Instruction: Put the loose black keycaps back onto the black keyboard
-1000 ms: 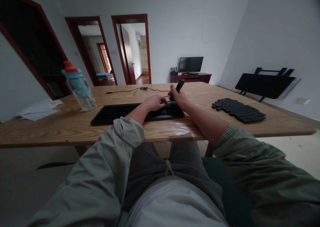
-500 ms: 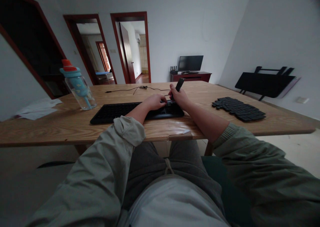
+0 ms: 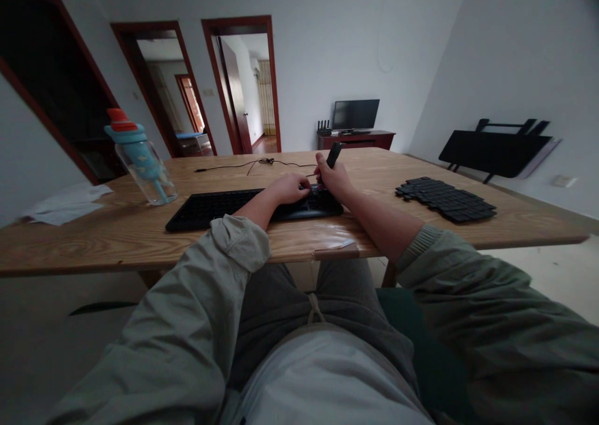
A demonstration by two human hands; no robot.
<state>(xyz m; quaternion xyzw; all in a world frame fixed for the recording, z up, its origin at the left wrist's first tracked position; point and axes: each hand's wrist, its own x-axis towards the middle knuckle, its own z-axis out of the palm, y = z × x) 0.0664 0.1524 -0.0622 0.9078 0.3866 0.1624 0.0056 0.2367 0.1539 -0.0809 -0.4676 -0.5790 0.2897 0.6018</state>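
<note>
A black keyboard (image 3: pixel 210 210) lies flat near the table's front edge. My right hand (image 3: pixel 333 174) is closed round a black-handled tool (image 3: pixel 334 154), held upright over the keyboard's right part; its lower end is hidden. Beside it, my left hand (image 3: pixel 291 188) rests over the keyboard with fingertips pressed together close to that tool. What those fingertips hold, if anything, cannot be made out. To the right lies a flat patch of black keycaps (image 3: pixel 447 199), set closely in rows on the wood.
On the wooden table (image 3: pixel 374 163), a thin black cable (image 3: pixel 266 161) with a knot runs behind the keyboard. A clear bottle (image 3: pixel 146 170) with a blue and red lid stands at left, near white papers (image 3: pixel 70 205). A folded black table (image 3: pixel 496 153) leans by the right wall.
The view has shifted slightly. Both hands keep nearly the same place over the keyboard, and the tool stays in my right hand.
</note>
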